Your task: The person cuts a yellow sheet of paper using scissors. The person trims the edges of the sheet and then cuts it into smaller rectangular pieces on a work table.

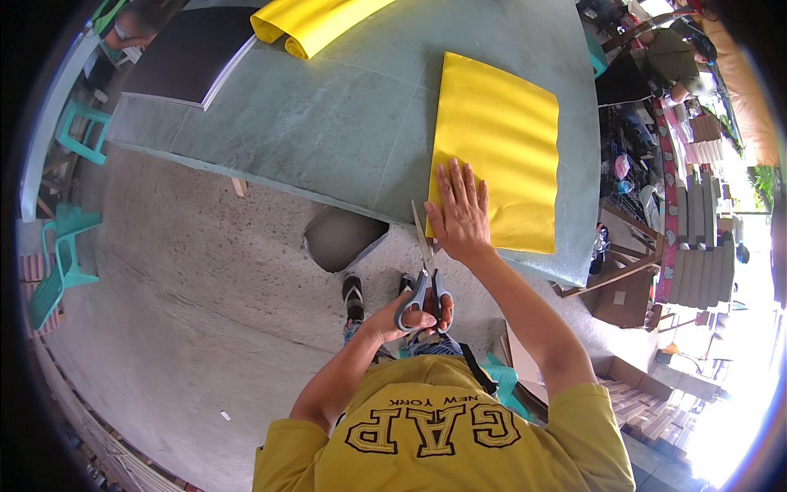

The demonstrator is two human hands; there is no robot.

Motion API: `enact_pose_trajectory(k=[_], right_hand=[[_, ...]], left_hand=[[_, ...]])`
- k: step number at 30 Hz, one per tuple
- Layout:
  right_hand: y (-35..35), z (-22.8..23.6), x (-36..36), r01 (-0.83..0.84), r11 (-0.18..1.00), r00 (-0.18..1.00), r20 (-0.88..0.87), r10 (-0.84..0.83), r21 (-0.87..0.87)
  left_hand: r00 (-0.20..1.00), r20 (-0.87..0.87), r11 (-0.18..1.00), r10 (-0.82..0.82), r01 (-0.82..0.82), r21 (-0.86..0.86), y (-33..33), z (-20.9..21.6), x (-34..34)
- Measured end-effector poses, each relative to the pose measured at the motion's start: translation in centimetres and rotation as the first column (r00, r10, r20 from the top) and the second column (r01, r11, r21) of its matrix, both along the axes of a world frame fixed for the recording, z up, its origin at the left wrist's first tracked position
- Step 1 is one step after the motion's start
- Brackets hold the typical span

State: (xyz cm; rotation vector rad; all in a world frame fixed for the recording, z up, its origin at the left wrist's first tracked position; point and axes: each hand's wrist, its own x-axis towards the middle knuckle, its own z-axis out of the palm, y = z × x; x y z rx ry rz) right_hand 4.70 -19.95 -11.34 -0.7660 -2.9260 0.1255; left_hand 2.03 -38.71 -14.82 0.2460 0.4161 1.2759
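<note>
My left hand [402,319] is wrapped round the grey-blue handles of a pair of scissors [426,266], in front of my body. Their blades point away from me and stand slightly apart, with the tips by the table's near edge. My right hand [463,217] lies flat, fingers stretched out, on the lower left part of a yellow sheet [500,139]. The sheet is roughly rectangular and a little wavy, and its near edge reaches close to the table edge. No yellow material shows between the blades.
The grey-green table [344,123] also bears a yellow roll [316,29] and a black flat stack [193,53] at the far left. Green plastic stools [82,131] stand left on the concrete floor. People, boxes and stacked panels [697,271] fill the right side.
</note>
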Motion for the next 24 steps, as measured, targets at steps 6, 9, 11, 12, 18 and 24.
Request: enact_pose_trajectory(k=[6,9,11,12,18,24], right_hand=[[-0.4,0.8,-0.4,0.038,0.999,0.997,0.062,-0.039,0.006],[-0.1,0.6,-0.3,0.055,0.998,0.998,0.03,-0.053,-0.044],[0.2,0.3,-0.1,0.071,0.996,0.997,0.012,-0.071,-0.057],[0.3,0.1,-0.1,0.084,0.995,0.996,0.007,-0.083,-0.048],[0.1,0.0,-0.5,0.115,0.99,0.993,-0.023,-0.117,-0.081],[0.0,0.2,-0.4,0.155,0.988,0.987,0.056,-0.153,-0.02]], left_hand=[[0.991,0.13,0.999,-0.003,-0.002,0.034,-0.6,-1.2,-0.1],[0.992,0.125,1.0,-0.016,0.018,-0.012,-1.0,-1.9,-0.2],[0.974,0.222,0.999,-0.044,0.036,0.039,-1.1,-2.3,-0.6],[0.961,0.27,0.997,-0.058,0.042,0.065,-1.2,-2.5,-0.8],[0.964,0.26,0.996,-0.046,0.023,0.09,-1.1,-2.5,-0.7],[0.993,0.118,0.998,-0.025,0.032,-0.055,-1.3,-2.0,-1.0]])
